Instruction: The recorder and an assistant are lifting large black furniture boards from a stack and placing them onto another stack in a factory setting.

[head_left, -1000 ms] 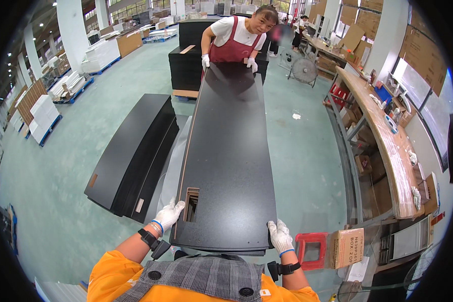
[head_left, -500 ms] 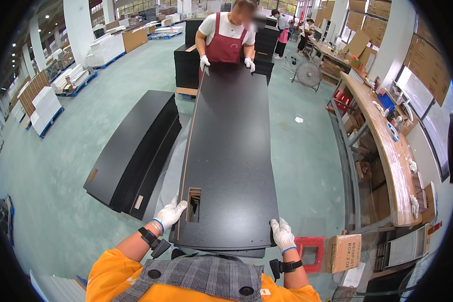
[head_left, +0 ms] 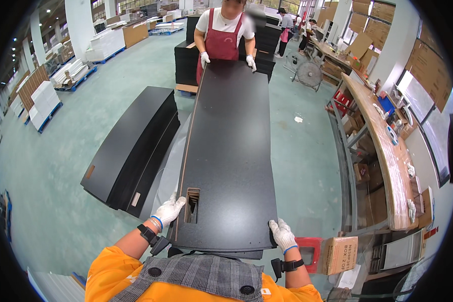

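Note:
A long black panel (head_left: 231,136) stretches away from me, lying on top of other black panels whose edges show underneath. Near its left edge is a rectangular cutout (head_left: 192,205). My left hand (head_left: 168,210), in a white knit glove, grips that left edge beside the cutout. Around the near right corner, my right hand (head_left: 283,234), gloved the same way, has its fingers on the edge. At the far end a co-worker in a dark red apron (head_left: 223,38) holds the panel's corners with white-gloved hands (head_left: 250,63). The undersides of my fingers are hidden.
To the left stands a stack of black panels (head_left: 131,136). A long workbench (head_left: 377,146) with tools runs along the right, and a floor fan (head_left: 307,74) stands farther back. Near my right hand are a red frame (head_left: 308,251) and a cardboard box (head_left: 341,254).
The co-worker at the far end has straightened slightly and shifted left. My hands keep their places on the panel's edges; the view has shifted a little.

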The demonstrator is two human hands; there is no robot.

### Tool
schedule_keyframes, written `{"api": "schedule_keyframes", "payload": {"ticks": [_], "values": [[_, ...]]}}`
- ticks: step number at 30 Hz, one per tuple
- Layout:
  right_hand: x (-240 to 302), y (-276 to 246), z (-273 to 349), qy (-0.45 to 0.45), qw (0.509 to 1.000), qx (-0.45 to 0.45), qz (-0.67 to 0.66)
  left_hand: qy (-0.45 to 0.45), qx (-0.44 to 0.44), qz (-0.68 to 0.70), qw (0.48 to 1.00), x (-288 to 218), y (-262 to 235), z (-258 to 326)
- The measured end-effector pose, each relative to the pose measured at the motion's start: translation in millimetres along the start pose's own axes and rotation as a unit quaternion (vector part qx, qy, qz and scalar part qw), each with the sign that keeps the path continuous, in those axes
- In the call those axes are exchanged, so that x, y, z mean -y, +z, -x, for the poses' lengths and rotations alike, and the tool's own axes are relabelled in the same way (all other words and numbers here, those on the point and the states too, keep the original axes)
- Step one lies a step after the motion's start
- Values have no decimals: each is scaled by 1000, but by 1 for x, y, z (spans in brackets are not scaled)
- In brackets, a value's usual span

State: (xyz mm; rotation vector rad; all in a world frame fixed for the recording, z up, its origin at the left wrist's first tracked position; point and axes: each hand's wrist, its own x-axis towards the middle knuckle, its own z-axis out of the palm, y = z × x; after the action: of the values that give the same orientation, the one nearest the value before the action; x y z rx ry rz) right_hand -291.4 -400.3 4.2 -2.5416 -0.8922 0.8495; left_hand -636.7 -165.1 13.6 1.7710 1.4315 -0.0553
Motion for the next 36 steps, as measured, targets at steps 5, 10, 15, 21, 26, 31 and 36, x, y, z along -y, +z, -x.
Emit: {"api": "schedule_keyframes", "payload": {"ticks": [5,10,15,21,26,31,36], "values": [[3,-3,-2,7,1000,10,-2,11,5,-3,1000,6,2,-5],[5,-6,-4,17,999,23,18,11,7,9,1000,-2,-2,3],[9,-13,-11,7,998,46,44,18,-1,16,1000,-10,-7,10],[11,-19,-27,-20,997,56,54,21,-20,19,999,-9,-7,8],[30,-43,-63,-109,994,25,-9,66,-60,73,993,-22,-21,-17],[80,-64,-125,-131,979,44,-150,95,-112,192,970,-40,-32,-66],[106,-58,-162,-108,964,68,-232,73,-96,272,955,-39,-25,-98]]}}
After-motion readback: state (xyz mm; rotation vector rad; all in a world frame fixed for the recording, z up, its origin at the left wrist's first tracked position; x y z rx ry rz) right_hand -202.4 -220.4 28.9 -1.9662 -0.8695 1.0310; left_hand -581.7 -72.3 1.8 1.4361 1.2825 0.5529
